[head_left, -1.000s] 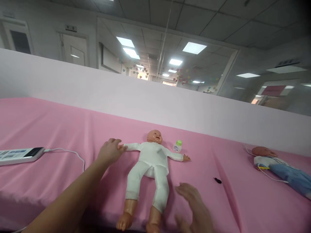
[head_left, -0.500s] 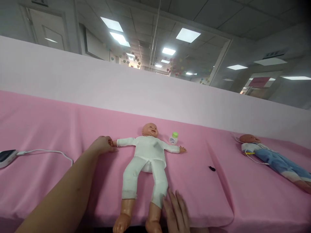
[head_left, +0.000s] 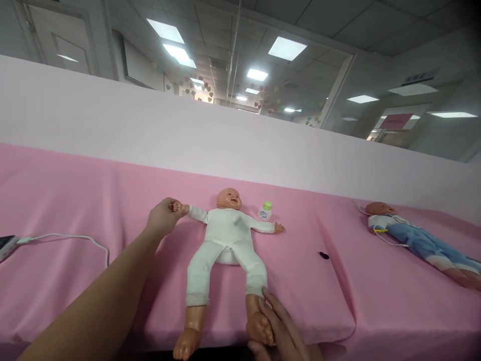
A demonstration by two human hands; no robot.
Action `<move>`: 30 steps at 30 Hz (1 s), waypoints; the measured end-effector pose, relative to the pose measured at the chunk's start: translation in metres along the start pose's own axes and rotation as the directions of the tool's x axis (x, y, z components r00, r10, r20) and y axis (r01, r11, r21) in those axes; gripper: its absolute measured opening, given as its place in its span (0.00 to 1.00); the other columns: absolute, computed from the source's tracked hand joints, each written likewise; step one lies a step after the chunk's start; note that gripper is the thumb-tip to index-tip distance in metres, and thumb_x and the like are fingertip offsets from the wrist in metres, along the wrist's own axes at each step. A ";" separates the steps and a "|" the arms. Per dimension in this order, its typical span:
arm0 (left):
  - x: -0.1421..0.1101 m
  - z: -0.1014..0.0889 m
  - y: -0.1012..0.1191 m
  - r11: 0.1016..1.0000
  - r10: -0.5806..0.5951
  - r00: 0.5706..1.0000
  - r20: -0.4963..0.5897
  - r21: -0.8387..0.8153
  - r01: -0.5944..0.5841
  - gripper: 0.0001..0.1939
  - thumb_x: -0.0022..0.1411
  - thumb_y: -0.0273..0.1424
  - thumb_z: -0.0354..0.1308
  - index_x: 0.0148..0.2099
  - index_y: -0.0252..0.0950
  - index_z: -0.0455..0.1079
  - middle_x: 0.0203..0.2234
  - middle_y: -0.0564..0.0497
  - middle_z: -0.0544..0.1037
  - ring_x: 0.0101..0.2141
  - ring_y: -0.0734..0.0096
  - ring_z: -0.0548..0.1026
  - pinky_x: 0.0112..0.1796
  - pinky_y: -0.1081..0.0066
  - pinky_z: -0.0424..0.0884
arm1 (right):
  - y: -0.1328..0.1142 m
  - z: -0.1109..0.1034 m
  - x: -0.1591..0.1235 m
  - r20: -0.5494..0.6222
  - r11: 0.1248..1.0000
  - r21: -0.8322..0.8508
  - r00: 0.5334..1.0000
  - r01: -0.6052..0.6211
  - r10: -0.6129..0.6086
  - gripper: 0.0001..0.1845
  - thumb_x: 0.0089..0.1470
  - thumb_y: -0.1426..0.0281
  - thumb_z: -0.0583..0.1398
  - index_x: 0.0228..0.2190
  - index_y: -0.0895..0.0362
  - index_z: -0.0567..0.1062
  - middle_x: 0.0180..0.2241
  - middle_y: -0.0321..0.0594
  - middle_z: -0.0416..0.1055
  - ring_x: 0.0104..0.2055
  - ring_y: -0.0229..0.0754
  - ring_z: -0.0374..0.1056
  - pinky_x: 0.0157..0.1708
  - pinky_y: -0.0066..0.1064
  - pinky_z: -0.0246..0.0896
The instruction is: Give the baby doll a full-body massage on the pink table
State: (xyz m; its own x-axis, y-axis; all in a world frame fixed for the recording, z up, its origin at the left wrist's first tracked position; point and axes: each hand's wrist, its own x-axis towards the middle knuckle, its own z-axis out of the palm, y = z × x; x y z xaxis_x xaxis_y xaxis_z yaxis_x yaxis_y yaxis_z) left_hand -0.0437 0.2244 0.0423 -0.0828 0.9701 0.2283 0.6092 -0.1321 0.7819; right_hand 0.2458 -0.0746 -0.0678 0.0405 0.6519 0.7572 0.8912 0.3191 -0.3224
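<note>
A baby doll [head_left: 230, 228] in a white top and trousers lies on its back on the pink cloth, with bare hands and feet. My left hand [head_left: 162, 218] is closed around the doll's hand on the left side of the view, and that arm is stretched out sideways. At the lower edge, my right hand [head_left: 283, 328] is curled round the doll's right-side foot [head_left: 259, 326], fingers along the ankle and thumb below. The other foot [head_left: 188, 343] lies free near the table's front edge. A small clear bottle with a green cap [head_left: 265, 211] stands by the doll's outstretched arm.
Another doll [head_left: 413, 235] in blue and white clothes lies on the right. A small black object [head_left: 323, 255] is on the pink cloth [head_left: 300, 286]. On the left, a white device [head_left: 7, 245] has a white cable [head_left: 78, 236]. A low white wall [head_left: 225, 140] runs behind.
My left hand has lifted the doll's hand slightly upward. My right hand has moved onto the doll's foot, and that leg has shifted outward to the right. The view has shifted slightly.
</note>
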 end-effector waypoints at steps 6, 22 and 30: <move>-0.017 0.038 0.059 0.937 0.348 0.937 -0.018 -0.011 -0.348 0.13 0.62 0.38 0.61 0.47 0.40 0.75 0.41 0.48 0.81 0.39 0.62 0.78 0.40 0.67 0.71 | 0.000 -0.009 0.047 0.017 0.982 0.188 1.000 -0.013 0.010 0.33 0.61 0.67 0.62 0.66 0.43 0.67 0.66 0.44 0.67 0.63 0.60 0.70 0.51 0.50 0.79; -0.026 0.092 0.057 0.665 0.700 0.646 0.305 0.054 -0.745 0.15 0.66 0.25 0.56 0.50 0.43 0.79 0.44 0.50 0.84 0.46 0.60 0.79 0.48 0.63 0.70 | 0.000 0.056 0.150 0.196 0.863 0.405 0.951 -0.301 0.240 0.21 0.59 0.69 0.63 0.54 0.50 0.77 0.67 0.49 0.65 0.66 0.56 0.67 0.59 0.48 0.72; -0.008 0.087 0.032 0.934 0.346 0.938 0.014 -0.099 -0.343 0.18 0.70 0.40 0.56 0.58 0.44 0.74 0.46 0.48 0.84 0.44 0.56 0.81 0.43 0.65 0.73 | -0.010 0.013 0.105 0.037 0.914 0.362 0.982 -0.183 0.183 0.25 0.59 0.69 0.65 0.57 0.51 0.75 0.64 0.51 0.69 0.63 0.57 0.70 0.56 0.47 0.75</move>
State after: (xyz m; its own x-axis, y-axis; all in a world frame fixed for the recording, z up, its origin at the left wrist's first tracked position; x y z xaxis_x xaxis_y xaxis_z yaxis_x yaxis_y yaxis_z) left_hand 0.0451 0.2303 0.0146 0.1441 0.8671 0.4769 0.5194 -0.4765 0.7094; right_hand 0.2354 -0.0005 0.0081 0.1861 0.7240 0.6643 0.6438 0.4209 -0.6391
